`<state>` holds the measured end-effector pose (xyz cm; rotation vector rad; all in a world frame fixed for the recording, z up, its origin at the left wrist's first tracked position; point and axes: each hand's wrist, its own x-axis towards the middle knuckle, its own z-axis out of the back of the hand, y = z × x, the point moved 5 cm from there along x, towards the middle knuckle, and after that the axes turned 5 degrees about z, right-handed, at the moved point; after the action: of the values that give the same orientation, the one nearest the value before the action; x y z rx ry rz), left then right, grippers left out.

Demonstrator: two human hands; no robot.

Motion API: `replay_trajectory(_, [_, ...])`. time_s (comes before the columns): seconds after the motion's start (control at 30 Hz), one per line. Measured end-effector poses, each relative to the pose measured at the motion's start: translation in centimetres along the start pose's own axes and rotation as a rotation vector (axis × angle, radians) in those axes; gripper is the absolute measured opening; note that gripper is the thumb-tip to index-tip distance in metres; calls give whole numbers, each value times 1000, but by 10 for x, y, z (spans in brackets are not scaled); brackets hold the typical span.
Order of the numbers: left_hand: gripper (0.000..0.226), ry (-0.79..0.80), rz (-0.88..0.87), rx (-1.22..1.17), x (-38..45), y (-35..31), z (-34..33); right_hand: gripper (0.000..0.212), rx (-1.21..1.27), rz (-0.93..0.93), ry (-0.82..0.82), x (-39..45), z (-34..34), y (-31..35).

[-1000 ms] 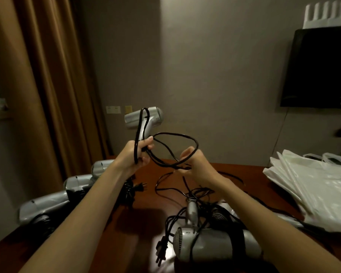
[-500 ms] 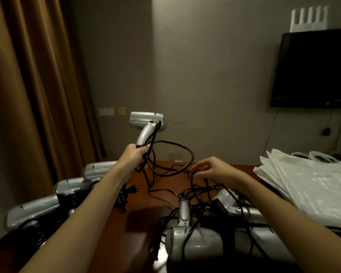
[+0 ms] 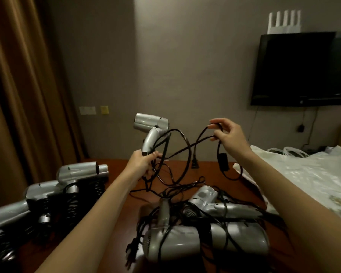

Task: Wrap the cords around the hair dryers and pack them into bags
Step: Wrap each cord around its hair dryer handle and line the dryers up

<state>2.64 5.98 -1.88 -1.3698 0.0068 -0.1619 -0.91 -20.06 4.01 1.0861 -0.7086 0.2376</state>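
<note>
My left hand (image 3: 141,162) grips the handle of a silver hair dryer (image 3: 150,125), holding it upright above the table with its nozzle pointing left. Its black cord (image 3: 186,143) loops from the handle across to my right hand (image 3: 228,136), which pinches the cord raised at about the dryer's height. The cord's plug (image 3: 194,163) and a black box (image 3: 223,162) on the cord dangle below my right hand. A pile of white plastic bags (image 3: 311,174) lies on the right.
Several silver dryers with tangled cords (image 3: 205,227) lie on the brown table (image 3: 114,203) in front of me. Three dryers with coiled cords (image 3: 67,186) sit along the left edge by the curtain (image 3: 24,95). A black TV (image 3: 301,67) hangs on the wall.
My right hand rose from the cords low over the table to dryer height, pulling a length of cord up and to the right. The left hand keeps holding the dryer.
</note>
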Motion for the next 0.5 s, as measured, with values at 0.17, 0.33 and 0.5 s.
replay_trajectory(0.17, [9,55,17,-2,12,24,-37,23,-179,-95,7,-4,46,-40])
replay_trajectory(0.33, [23,61,44,-28,14,35,-71,21,-457,-157,270,-27,38,-72])
replay_trajectory(0.5, [11,37,48,-127,15,35,-89,31,-411,-176,179,-33,13,-59])
